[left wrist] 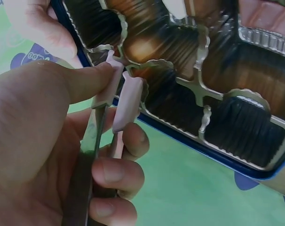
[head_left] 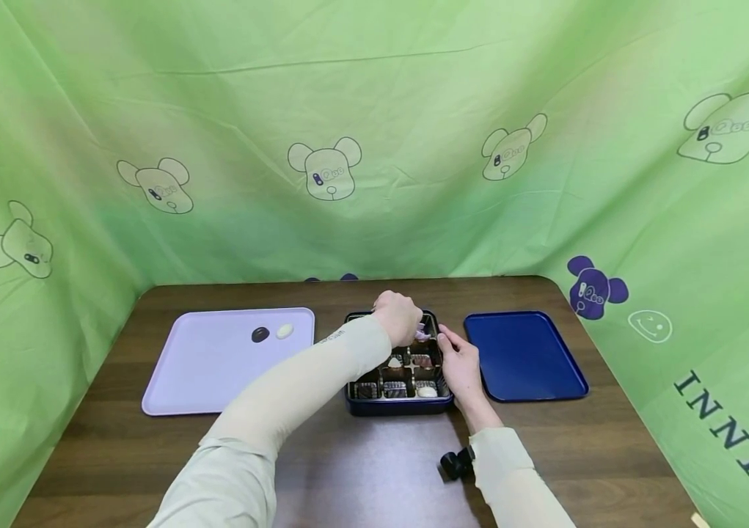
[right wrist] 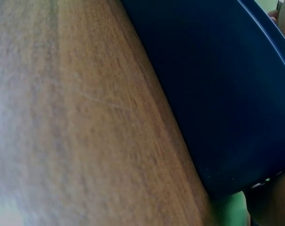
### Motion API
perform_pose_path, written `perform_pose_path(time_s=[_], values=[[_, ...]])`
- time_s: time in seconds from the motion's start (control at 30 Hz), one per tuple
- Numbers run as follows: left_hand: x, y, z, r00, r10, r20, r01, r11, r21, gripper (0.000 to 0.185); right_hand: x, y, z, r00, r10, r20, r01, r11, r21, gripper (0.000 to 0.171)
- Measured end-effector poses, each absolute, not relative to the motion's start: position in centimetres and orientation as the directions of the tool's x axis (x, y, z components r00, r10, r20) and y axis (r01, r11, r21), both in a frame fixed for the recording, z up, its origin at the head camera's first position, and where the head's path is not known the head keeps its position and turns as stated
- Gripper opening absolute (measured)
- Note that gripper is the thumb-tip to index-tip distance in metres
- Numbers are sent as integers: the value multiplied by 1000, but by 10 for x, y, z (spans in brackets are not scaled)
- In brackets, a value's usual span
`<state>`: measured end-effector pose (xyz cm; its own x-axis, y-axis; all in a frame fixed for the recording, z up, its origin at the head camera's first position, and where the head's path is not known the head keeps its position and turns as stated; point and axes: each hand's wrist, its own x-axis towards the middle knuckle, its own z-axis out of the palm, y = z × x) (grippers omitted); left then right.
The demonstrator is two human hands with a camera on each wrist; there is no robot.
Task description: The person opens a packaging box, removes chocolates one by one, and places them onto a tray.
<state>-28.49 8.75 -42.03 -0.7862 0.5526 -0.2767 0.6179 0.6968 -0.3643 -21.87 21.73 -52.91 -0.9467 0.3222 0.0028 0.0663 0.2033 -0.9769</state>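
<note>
My left hand (head_left: 397,318) reaches over a dark blue chocolate box (head_left: 400,407) and holds metal tongs (left wrist: 96,127) with lilac tips. In the left wrist view, the tips stand apart at a corner of the divided plastic insert (left wrist: 199,92), with nothing visible between them. My right hand (head_left: 463,367) touches the box's right side, thumb near the rim, fingers fairly straight. Inside the box, a white chocolate (head_left: 426,392), a brown one (head_left: 422,361) and a pale pointed one (head_left: 395,362) show in compartments. My left hand hides the box's back left part.
Left of the box lies a lilac tray (head_left: 216,367) with a dark oval chocolate (head_left: 260,334) and a white one (head_left: 285,331). A dark blue lid or tray (head_left: 526,357) lies to the right. A green curtain (head_left: 407,227) surrounds the wooden table (head_left: 361,469).
</note>
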Motion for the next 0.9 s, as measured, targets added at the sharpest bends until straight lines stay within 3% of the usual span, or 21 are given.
perform_pose_path(time_s=[0.33,0.9], values=[[-288,98,-418,-786,516,-340,614,713,-339,33,-217,218,-528,-951,310,-19,86,204,-975,39],[-290,90,-423,-772,575,-270,635,716,-290,25,-218,219,-528,-952,306,-12,83,220,-972,39]])
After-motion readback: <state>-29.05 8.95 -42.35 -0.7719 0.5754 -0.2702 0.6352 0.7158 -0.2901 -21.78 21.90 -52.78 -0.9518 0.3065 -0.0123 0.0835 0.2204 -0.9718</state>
